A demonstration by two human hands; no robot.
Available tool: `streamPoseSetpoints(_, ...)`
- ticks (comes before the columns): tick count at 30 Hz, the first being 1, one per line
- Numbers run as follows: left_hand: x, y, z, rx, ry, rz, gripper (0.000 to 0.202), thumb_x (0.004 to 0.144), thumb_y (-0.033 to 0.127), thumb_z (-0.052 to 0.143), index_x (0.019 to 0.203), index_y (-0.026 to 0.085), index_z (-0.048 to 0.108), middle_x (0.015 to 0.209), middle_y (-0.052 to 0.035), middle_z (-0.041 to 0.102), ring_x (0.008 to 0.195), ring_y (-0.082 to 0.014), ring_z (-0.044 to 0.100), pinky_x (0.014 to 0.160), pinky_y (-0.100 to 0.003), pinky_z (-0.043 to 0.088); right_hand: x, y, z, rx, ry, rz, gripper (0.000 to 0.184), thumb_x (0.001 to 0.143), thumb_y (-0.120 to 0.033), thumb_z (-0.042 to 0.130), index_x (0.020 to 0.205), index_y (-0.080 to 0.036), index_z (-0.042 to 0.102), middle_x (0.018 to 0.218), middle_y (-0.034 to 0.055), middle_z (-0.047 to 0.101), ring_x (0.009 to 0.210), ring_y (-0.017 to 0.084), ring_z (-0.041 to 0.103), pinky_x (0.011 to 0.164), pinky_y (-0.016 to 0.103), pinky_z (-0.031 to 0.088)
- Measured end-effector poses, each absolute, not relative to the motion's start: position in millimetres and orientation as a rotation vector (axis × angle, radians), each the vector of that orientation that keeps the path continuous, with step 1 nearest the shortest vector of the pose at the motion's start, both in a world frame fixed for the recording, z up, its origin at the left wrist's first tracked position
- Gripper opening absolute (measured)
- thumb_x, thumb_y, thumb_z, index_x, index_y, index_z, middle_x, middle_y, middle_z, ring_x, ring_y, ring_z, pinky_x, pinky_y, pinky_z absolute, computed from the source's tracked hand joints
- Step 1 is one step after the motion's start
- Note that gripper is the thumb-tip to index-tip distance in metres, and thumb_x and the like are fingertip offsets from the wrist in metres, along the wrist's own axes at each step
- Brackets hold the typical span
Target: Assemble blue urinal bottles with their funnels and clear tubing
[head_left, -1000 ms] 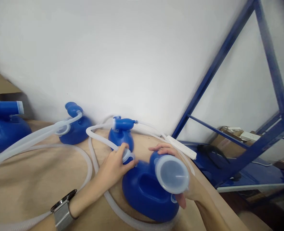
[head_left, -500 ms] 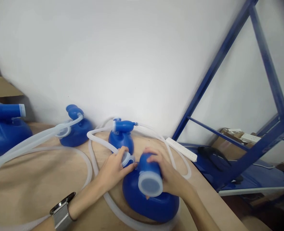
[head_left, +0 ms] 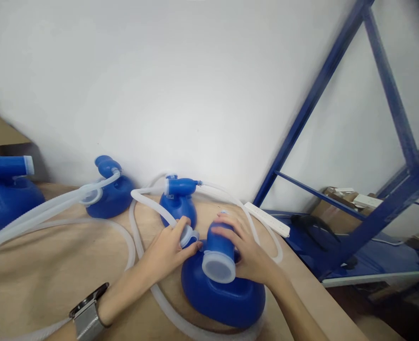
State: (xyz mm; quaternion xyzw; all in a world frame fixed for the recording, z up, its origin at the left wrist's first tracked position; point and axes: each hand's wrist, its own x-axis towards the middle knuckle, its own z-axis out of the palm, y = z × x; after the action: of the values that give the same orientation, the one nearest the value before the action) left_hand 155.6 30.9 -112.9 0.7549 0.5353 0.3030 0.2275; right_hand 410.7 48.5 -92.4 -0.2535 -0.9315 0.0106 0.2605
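A blue plastic urinal bottle lies on the table in front of me. My left hand is closed round the translucent cap at its neck, where a pale corrugated hose joins. My right hand grips a blue cup-shaped receiver above the bottle, fingers over its top and side. The receiver's translucent lid faces me, tilted down. Behind my left hand stands another blue urinal bottle with its own receiver on top.
More blue bottles, one with a hose and one at the left edge, stand on the wooden table. Loose hoses loop across it. A white power strip lies by the right edge, beside a blue metal frame. Cardboard is at far left.
The right hand has raised and shifted the receiver slightly, and its fingers have moved up over its top. My left hand keeps its grip on the cap.
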Motion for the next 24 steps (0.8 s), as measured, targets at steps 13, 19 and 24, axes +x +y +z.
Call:
streamPoseSetpoints(13,88.8,5.7,-51.8,2.259,1.403,0.514,0.066,0.096,0.056,0.058,0.156,0.033,0.046,0.15,-0.0071,0.062,0.128,-0.033,0.064,0.105,-0.043,0.051,496.8,121.8,-153.3,-1.343,-1.946,-0.239,0.066,0.103,-0.042,0.047,0.164,-0.03,0.025,0.164,0.0166,0.028,0.152,0.043,0.034,0.12,0.065,0.034)
streamPoseSetpoints(19,20.5,-26.9,-36.1,2.314,2.055,0.361,0.062,0.098,0.064,0.047,0.151,0.033,0.054,0.133,-0.011,0.072,0.116,-0.0401,0.068,0.093,-0.05,0.053,497.5,132.9,-160.8,-1.584,-1.831,-0.225,0.085,0.098,-0.061,0.044,0.166,-0.016,0.021,0.139,0.0237,0.056,0.131,0.049,0.055,0.108,0.069,0.043)
streamPoseSetpoints(24,-53.5,-33.8,-28.5,2.088,2.511,0.491,0.057,0.099,0.059,0.044,0.144,0.027,0.057,0.141,-0.0159,0.064,0.12,-0.0465,0.063,0.085,-0.055,0.055,522.1,112.8,-123.8,-1.509,-2.12,-0.158,0.105,0.091,-0.06,0.062,0.168,-0.012,0.01,0.157,0.0315,0.045,0.141,0.048,0.051,0.106,0.055,0.053)
